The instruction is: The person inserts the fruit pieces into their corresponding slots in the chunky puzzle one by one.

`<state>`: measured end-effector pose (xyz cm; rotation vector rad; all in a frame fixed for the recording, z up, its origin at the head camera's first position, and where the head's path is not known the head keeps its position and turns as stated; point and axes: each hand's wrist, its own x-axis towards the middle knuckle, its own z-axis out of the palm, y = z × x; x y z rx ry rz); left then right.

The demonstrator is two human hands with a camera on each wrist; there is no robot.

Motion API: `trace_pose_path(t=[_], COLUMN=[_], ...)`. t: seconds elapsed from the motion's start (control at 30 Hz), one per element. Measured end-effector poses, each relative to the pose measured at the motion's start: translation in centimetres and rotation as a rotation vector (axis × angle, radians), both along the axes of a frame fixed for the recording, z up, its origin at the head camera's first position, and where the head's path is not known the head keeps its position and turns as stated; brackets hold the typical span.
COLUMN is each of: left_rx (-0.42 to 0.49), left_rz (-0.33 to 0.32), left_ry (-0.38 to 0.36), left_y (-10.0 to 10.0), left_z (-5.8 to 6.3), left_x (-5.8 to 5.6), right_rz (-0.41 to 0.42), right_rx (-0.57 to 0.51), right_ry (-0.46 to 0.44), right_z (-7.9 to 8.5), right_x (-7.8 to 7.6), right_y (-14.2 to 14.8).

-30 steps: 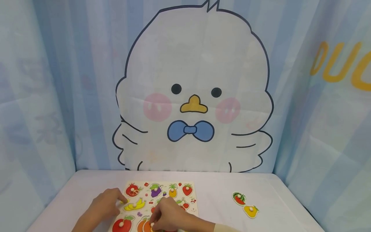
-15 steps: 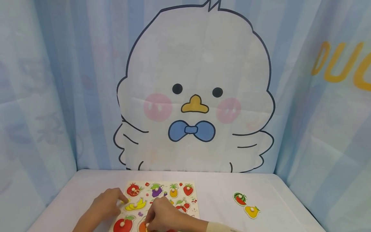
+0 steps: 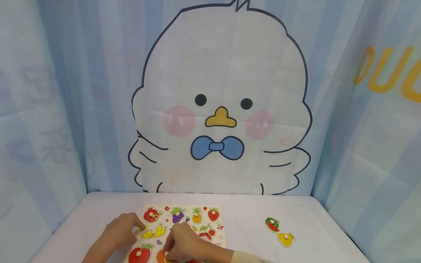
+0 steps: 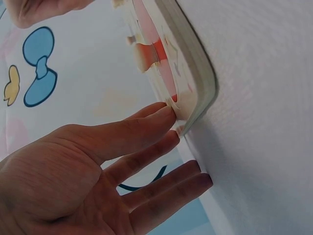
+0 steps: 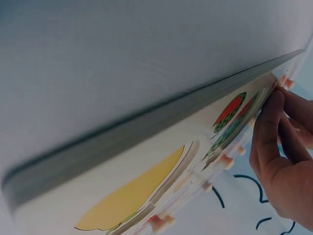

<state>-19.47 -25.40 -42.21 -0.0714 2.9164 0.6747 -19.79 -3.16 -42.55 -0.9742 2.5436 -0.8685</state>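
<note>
A wooden fruit knob puzzle board [image 3: 183,235] lies on the table with fruit pieces in it. My left hand [image 3: 120,230] touches the board's left edge, index finger stretched onto its surface; the left wrist view shows the thumb [image 4: 151,122] at the corner and the other fingers fairly straight. Over the orange picture near the front, my right hand [image 3: 184,243] pinches the knob of an orange puzzle piece [image 3: 161,256], mostly hidden by fingers. The right wrist view shows this hand [image 5: 286,161] low at the board, beyond the bare pear picture [image 5: 134,196] and watermelon picture [image 5: 230,111].
A watermelon piece [image 3: 272,224] and a pear piece [image 3: 285,239] lie on the white table [image 3: 315,226] to the right of the board. A striped curtain with a duck drawing [image 3: 220,73] hangs behind the table.
My right hand has shifted slightly left with the orange piece, from beside the orange picture to over it. The left hand stays at the board's edge.
</note>
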Motion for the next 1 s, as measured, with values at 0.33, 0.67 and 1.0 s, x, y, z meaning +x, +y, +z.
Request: trace_pose_path(t=[0.33,0.67,1.0], left_rx=[-0.018,-0.028,-0.026], left_rz=[-0.002,0.009,-0.002], left_ry=[-0.007,-0.014,-0.01], left_y=[0.01,-0.34,-0.16], left_z=[0.17,-0.18,-0.45], left_x=[-0.1,-0.27,-0.36], right_rz=[-0.026,-0.012,0.039], right_rx=[-0.023,-0.037,-0.063], right_ry=[-0.027,-0.028,-0.048], right_z=[-0.16,-0.65,-0.67], right_x=[0.05,0.04,-0.08], right_y=[0.06,-0.07,0.78])
